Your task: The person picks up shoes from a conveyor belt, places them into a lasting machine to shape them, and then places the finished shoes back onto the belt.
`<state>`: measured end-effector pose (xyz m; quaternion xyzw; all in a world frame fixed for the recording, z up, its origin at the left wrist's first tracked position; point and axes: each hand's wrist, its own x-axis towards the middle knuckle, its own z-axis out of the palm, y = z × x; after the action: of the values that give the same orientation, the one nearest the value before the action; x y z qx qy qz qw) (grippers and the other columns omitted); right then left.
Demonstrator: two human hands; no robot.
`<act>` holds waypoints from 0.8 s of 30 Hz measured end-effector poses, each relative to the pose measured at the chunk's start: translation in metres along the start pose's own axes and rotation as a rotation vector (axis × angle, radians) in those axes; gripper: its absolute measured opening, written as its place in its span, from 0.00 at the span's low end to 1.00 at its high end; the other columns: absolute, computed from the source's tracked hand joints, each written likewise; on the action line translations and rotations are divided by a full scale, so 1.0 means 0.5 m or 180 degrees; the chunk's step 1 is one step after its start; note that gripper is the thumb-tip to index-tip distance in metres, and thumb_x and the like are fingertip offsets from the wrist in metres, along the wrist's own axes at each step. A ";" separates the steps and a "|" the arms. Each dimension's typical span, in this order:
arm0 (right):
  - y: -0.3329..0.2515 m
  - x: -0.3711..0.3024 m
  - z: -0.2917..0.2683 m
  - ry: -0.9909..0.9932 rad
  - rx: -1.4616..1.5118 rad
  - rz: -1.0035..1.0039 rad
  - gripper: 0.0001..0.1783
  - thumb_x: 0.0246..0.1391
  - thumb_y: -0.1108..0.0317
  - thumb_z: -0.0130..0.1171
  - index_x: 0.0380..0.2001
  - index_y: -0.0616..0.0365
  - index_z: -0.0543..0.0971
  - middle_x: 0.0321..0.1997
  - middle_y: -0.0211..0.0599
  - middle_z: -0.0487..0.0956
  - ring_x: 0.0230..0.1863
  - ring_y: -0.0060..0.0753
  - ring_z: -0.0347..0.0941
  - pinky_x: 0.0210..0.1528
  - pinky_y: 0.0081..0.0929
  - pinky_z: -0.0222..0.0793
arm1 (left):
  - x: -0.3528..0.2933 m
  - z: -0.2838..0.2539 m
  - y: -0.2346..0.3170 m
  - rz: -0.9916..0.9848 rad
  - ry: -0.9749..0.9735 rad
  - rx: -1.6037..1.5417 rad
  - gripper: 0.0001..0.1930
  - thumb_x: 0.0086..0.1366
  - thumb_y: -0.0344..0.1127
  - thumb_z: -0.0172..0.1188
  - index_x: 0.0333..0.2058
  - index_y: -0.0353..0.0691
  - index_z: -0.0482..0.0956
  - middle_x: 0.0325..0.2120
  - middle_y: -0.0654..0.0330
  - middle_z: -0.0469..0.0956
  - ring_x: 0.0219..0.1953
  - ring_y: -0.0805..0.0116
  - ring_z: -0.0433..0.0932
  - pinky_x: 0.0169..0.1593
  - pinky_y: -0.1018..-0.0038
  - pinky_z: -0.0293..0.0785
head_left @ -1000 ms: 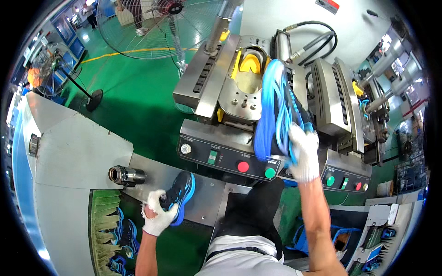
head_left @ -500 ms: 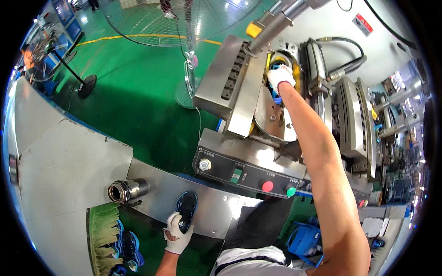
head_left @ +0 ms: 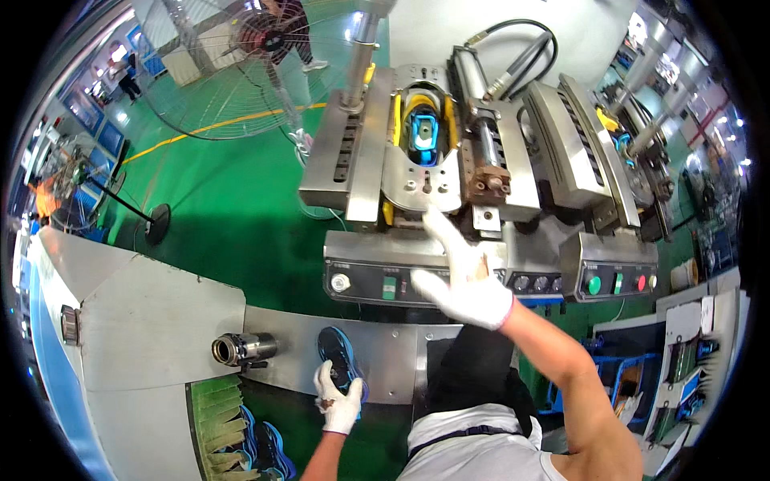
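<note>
My left hand [head_left: 337, 398], in a white work glove, grips the heel end of a dark sports shoe [head_left: 334, 349] with blue edging, which rests on the metal ledge. My right hand [head_left: 465, 276], gloved too and slightly smeared by motion, is held over the control panel [head_left: 377, 282] of the machine, thumb and fingers apart, nothing in it. Beyond its fingertips, a second shoe [head_left: 423, 136] with bright blue trim sits in the oval cavity of the press [head_left: 421, 186], between yellow pads.
A metal flask [head_left: 245, 348] lies on the ledge at left. Below it, more blue-edged shoes [head_left: 269, 450] lie behind a fringed green strip curtain [head_left: 216, 421]. A large wire fan [head_left: 265, 40] stands behind the press. A second press [head_left: 573, 148] is to the right.
My right hand has come back out of the press cavity toward me, fingers spreading, leaving the shoe there. My left hand stays on its shoe. The view has turned rightward.
</note>
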<state>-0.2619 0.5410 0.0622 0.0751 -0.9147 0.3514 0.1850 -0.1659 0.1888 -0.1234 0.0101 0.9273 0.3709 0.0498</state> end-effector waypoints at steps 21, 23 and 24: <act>-0.056 -0.533 -0.135 -0.0750 0.1320 0.1979 0.55 0.50 0.38 0.69 0.70 0.68 0.64 0.68 0.61 0.71 0.68 0.58 0.70 0.72 0.41 0.64 | 0.074 0.173 0.519 0.0007 -0.2067 -0.1463 0.34 0.82 0.55 0.39 0.25 0.38 0.81 0.17 0.67 0.75 0.20 0.79 0.70 0.27 0.77 0.66; -0.052 -0.573 -0.140 -0.0482 0.1255 0.2136 0.54 0.51 0.37 0.68 0.69 0.67 0.65 0.67 0.60 0.73 0.67 0.58 0.72 0.71 0.41 0.66 | 0.052 0.212 0.559 0.0092 -0.2362 -0.1291 0.34 0.81 0.57 0.39 0.25 0.39 0.80 0.16 0.67 0.74 0.19 0.79 0.71 0.27 0.78 0.68; -0.055 -0.593 -0.142 -0.0390 0.1159 0.2245 0.53 0.51 0.39 0.68 0.69 0.66 0.66 0.67 0.59 0.73 0.66 0.57 0.72 0.69 0.40 0.67 | 0.036 0.224 0.579 0.0001 -0.2491 -0.1079 0.34 0.81 0.57 0.39 0.25 0.39 0.80 0.17 0.66 0.75 0.20 0.78 0.72 0.27 0.77 0.69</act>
<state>0.0387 0.5703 0.0114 -0.1912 -0.8164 0.5446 -0.0182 -0.1777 0.4766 -0.0058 0.1418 0.7644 0.4863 0.3989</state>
